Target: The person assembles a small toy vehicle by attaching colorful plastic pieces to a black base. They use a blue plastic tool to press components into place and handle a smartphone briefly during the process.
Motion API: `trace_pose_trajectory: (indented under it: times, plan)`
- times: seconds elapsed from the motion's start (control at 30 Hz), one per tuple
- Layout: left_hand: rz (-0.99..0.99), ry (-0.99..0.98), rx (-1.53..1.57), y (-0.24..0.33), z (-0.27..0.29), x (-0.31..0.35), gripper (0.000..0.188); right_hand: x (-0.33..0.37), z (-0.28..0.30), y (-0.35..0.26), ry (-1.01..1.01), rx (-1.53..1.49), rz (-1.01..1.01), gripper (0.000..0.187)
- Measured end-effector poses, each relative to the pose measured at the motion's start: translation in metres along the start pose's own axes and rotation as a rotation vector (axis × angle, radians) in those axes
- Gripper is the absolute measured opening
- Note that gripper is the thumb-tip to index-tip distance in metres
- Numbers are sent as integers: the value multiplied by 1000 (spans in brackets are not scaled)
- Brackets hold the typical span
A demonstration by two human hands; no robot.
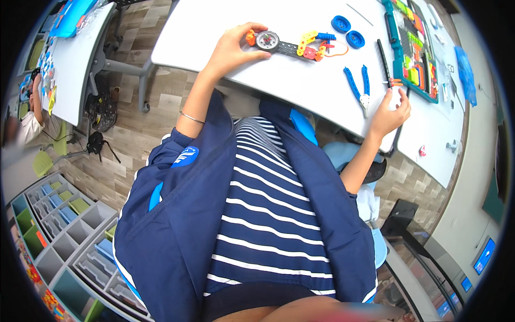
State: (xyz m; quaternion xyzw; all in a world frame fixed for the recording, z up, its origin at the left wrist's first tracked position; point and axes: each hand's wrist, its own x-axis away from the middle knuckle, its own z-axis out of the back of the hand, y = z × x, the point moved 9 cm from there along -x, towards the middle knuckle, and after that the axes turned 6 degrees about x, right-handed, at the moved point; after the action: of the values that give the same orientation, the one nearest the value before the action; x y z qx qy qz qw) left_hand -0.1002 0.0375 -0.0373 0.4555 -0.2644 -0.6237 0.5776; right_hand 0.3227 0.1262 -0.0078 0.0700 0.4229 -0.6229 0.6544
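My left hand (232,52) has its fingers and thumb closed round one end of a building-kit model (288,49). The model has a black perforated beam, a grey wheel (267,41) with a black tyre, and orange, yellow and red connectors. Its far end rests on or just above the white table. My right hand (390,114) is over the table's right part, fingers apart and slightly curled, with nothing visible in them. Just beyond its fingertips lie small orange pieces (396,82) by the end of a black rod (383,60). Whether a fingertip touches them I cannot tell.
Blue-handled pliers (358,90) lie left of my right hand. Two blue wheel rims (340,24) are farther back. A teal parts case (398,67) with bright pieces stands at the right, beside a blue plastic bag (465,75). A thin grey rod (359,14) lies at the back.
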Motion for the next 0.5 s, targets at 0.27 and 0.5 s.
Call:
trace_pose_trajectory:
  times: [0.27, 0.5]
  plan:
    - [73, -58, 202, -33, 42, -21, 94, 25, -22, -116, -105, -286, 334, 21]
    - [237, 277, 412, -134, 88, -175, 83, 37, -5, -120, 21, -305, 355, 3]
